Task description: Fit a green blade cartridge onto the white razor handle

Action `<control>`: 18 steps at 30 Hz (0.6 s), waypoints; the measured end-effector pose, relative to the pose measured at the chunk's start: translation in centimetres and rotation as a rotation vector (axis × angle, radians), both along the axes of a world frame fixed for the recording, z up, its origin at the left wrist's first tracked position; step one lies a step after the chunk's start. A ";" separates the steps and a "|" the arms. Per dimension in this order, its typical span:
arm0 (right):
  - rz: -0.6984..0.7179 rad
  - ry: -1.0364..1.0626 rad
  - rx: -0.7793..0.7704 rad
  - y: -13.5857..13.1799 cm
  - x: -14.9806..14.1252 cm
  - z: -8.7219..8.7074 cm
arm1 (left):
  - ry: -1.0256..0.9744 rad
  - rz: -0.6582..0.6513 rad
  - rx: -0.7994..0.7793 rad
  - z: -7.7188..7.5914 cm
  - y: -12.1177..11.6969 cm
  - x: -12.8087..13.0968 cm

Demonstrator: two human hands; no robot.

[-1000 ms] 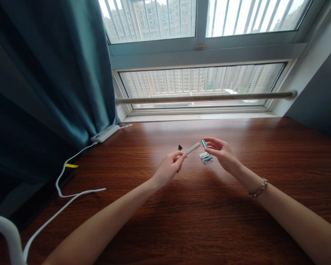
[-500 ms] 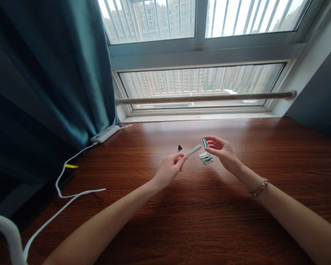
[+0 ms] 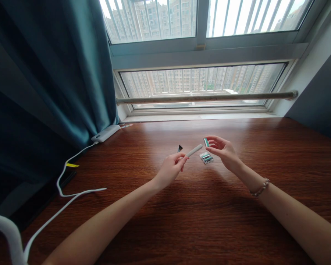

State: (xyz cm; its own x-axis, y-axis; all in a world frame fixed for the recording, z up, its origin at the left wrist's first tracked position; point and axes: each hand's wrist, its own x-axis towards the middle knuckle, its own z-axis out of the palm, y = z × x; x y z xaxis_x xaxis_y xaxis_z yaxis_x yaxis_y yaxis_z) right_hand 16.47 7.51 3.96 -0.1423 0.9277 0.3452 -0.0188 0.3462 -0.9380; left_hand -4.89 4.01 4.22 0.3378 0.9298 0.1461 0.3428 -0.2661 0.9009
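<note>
Pinched in my left hand [image 3: 171,168] is a slim white stick-shaped object [image 3: 195,150] with a rounded end, pointing up and to the right; its lower end is hidden in my fingers. My right hand [image 3: 223,150] holds a green and white battery [image 3: 206,142] between thumb and fingertips, a short gap from the white object's tip. Below that gap, a small clear pack [image 3: 206,158] with green and white batteries lies on the table. Just behind my left hand there is a small black item [image 3: 180,148], partly covered and too small to make out.
The brown wooden table [image 3: 165,228] reaches back to a window with a metal rail [image 3: 209,98]. At the left are a blue curtain [image 3: 79,73], a white power strip or bank [image 3: 106,133], a white cable [image 3: 71,197] and a yellow tag [image 3: 72,165].
</note>
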 end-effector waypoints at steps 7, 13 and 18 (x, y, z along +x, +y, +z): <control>0.082 -0.018 -0.017 -0.1 0.0 0.0 | -0.042 -0.059 0.010 0.6 -0.4 0.4; 0.031 0.040 -0.045 0.3 0.2 -0.2 | 0.037 0.007 0.013 -0.2 0.1 -0.1; 0.048 -0.046 0.001 0.1 0.0 -0.2 | -0.049 -0.015 0.009 0.1 -0.2 0.2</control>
State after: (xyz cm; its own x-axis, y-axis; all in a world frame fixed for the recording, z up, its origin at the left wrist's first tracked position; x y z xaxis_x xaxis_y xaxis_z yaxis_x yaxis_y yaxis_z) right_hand 16.45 7.63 3.74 -0.2029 0.9191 0.3377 0.0080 0.3464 -0.9381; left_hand -4.74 3.86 4.36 0.3439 0.9233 0.1710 0.2948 -0.2791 0.9139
